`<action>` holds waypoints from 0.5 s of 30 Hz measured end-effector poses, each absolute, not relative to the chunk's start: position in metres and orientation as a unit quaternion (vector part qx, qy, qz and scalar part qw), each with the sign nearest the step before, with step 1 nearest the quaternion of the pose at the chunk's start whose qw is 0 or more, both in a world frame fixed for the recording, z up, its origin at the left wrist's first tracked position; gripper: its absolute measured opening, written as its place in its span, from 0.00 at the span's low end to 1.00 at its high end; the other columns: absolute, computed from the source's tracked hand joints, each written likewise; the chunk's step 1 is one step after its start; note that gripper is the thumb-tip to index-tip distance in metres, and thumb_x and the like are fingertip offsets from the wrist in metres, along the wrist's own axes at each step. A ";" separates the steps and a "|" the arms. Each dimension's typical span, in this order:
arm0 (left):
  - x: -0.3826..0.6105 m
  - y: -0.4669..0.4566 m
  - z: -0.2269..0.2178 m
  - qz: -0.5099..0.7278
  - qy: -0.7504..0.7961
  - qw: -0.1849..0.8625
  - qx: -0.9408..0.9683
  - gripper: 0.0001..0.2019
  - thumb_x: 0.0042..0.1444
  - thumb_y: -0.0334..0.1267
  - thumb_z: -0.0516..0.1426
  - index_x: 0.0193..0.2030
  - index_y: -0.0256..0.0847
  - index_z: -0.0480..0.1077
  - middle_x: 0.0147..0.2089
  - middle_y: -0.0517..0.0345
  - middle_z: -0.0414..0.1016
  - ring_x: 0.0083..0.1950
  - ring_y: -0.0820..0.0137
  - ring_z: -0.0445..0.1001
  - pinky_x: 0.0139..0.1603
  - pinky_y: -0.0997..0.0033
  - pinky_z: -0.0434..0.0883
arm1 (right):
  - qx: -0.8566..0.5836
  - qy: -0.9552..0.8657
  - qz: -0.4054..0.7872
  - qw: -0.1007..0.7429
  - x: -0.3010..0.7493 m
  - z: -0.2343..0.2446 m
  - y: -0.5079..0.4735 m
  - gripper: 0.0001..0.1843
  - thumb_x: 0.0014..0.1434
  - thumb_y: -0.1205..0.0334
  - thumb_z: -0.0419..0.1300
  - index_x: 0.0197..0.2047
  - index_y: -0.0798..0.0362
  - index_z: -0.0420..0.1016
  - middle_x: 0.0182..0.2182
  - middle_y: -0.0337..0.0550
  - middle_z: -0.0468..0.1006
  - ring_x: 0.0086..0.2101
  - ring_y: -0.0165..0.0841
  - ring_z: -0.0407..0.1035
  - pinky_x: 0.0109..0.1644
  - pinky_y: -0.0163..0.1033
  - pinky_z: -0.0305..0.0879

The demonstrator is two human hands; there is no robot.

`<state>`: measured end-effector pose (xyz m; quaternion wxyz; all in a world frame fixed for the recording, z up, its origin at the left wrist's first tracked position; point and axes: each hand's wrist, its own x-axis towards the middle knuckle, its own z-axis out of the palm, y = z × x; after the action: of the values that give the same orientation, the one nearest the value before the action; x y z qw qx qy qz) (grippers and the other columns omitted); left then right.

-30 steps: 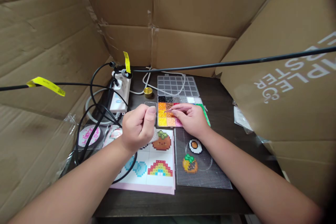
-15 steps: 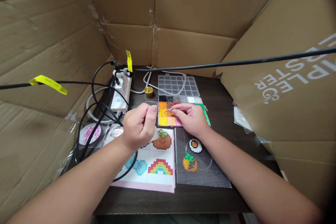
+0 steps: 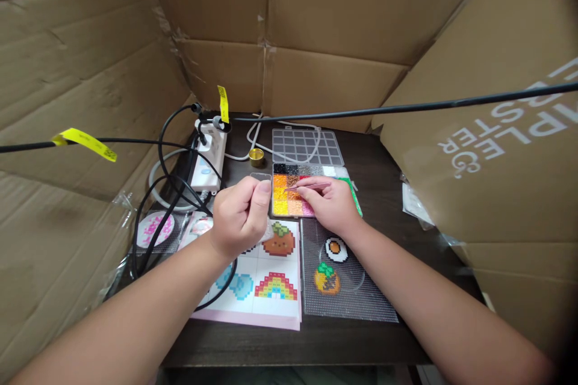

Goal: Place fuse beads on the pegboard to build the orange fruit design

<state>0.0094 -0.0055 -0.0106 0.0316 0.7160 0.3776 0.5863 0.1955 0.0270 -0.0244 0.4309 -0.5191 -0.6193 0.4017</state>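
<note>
Hardly anything has moved since the earlier frames: the view has drifted slightly, and both hands keep nearly the same places. The person's right hand (image 3: 335, 201) has thumb and fingers pinched together on a pair of pink tweezers (image 3: 311, 186), held almost level over the bead box (image 3: 294, 216), their tip at the yellow-orange and brown compartments toward its left side; whether that tip grips a bead is too small to tell. The left hand (image 3: 241, 216) is curled into a fist with the thumb uppermost, above the pattern sheet (image 3: 276, 308) and left of the box; what it may hold inside cannot be told. On the sheet show a smiling orange fruit (image 3: 279, 242) and a rainbow (image 3: 276, 289). Right of the sheet lies a clear pegboard (image 3: 356, 308), partly under the right forearm, bearing a fried-egg bead design (image 3: 336, 249) and, nearer the person, an orange fruit bead design (image 3: 327, 281) with green leaves and a dark patch. Behind the box is its clear gridded lid (image 3: 307, 145), with a small gold cup (image 3: 256, 163) to its left and, farther left, a white power strip (image 3: 206, 175) among black cables (image 3: 406, 106).
</note>
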 end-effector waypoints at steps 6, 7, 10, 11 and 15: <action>0.010 -0.005 -0.010 0.585 0.379 0.035 0.716 0.15 0.60 0.27 0.54 0.23 0.39 0.56 0.18 0.66 0.52 0.18 0.82 0.52 0.18 0.77 0.53 | -0.525 -0.617 0.393 0.434 0.195 -0.025 0.027 0.07 0.52 0.61 0.63 0.32 0.54 0.81 0.33 0.48 0.84 0.35 0.38 0.79 0.42 0.43 0.75; 0.010 -0.005 -0.010 0.585 0.378 0.035 0.717 0.15 0.60 0.27 0.54 0.23 0.39 0.56 0.18 0.66 0.52 0.18 0.82 0.52 0.18 0.77 0.52 | -0.525 -0.621 0.391 0.431 0.195 -0.026 0.028 0.07 0.53 0.60 0.63 0.32 0.53 0.81 0.33 0.48 0.84 0.35 0.37 0.79 0.41 0.43 0.75; 0.010 -0.005 -0.010 0.585 0.378 0.034 0.716 0.15 0.60 0.27 0.54 0.23 0.39 0.56 0.18 0.66 0.52 0.18 0.82 0.52 0.18 0.77 0.52 | -0.521 -0.629 0.393 0.422 0.195 -0.029 0.028 0.07 0.53 0.60 0.63 0.32 0.53 0.81 0.33 0.47 0.84 0.34 0.37 0.79 0.40 0.42 0.75; 0.010 -0.006 -0.011 0.585 0.378 0.035 0.717 0.15 0.60 0.27 0.54 0.23 0.39 0.56 0.18 0.66 0.52 0.18 0.82 0.52 0.18 0.77 0.52 | -0.520 -0.628 0.397 0.421 0.195 -0.030 0.028 0.07 0.53 0.60 0.63 0.32 0.53 0.81 0.33 0.47 0.84 0.34 0.37 0.79 0.39 0.42 0.75; 0.009 -0.006 -0.011 0.587 0.378 0.037 0.715 0.15 0.60 0.26 0.54 0.24 0.39 0.57 0.18 0.67 0.53 0.19 0.82 0.52 0.18 0.78 0.53 | -0.523 -0.621 0.405 0.420 0.195 -0.030 0.028 0.07 0.52 0.59 0.64 0.32 0.53 0.81 0.33 0.47 0.84 0.34 0.37 0.78 0.39 0.42 0.75</action>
<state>0.0094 -0.0057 -0.0114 0.0374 0.7147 0.3783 0.5871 0.1950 0.0279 -0.0295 0.4198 -0.5234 -0.6210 0.4051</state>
